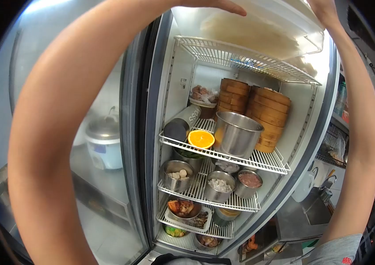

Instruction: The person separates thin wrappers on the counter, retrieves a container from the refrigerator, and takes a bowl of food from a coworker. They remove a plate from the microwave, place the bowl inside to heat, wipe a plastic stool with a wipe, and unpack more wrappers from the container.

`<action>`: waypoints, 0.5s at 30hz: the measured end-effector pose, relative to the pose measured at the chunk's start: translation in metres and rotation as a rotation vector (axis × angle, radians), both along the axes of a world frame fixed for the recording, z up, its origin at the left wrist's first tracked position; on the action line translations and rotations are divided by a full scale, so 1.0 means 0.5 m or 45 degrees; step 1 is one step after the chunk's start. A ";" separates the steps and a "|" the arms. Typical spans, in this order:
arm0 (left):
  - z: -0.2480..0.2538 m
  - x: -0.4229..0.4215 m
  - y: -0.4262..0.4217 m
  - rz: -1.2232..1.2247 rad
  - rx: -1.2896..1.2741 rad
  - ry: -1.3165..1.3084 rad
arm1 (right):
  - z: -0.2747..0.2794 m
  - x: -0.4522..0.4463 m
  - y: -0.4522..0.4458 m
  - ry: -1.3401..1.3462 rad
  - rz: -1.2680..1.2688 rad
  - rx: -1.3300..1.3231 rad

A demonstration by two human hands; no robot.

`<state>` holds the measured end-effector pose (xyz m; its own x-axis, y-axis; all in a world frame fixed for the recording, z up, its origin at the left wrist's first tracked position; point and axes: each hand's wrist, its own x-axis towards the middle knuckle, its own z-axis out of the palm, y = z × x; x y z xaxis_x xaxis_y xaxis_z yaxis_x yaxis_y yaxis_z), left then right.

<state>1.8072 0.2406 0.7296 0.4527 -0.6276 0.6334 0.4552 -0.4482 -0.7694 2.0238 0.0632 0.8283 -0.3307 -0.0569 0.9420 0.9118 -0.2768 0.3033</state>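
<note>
Both my arms reach up to a large translucent plastic tub [249, 31] on the fridge's top wire shelf [240, 51]. My left hand [216, 4] is at the tub's upper left, one digit stretched along its front; its other fingers are cut off by the frame. At the tub's upper right corner, my right hand [322, 11] is closed on the edge, with its fingertips out of view. The tub looks tilted, and something yellowish shows through its wall.
Below are stacked bamboo steamers [269, 112], a steel pot [238, 134], an orange half [201, 139] and a lying bottle [183, 123]. Lower shelves carry several steel bowls of food [219, 185]. A glass door [108, 185] stands at left; a counter [302, 214] is at right.
</note>
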 end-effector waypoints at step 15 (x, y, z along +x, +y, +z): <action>-0.024 -0.001 -0.072 0.025 0.037 0.070 | -0.025 -0.003 -0.021 0.057 0.146 -0.086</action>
<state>1.8065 0.2045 0.7178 0.4988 -0.6358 0.5890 0.4206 -0.4166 -0.8059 2.0222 0.0529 0.8160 -0.2832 -0.0278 0.9587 0.9493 -0.1503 0.2761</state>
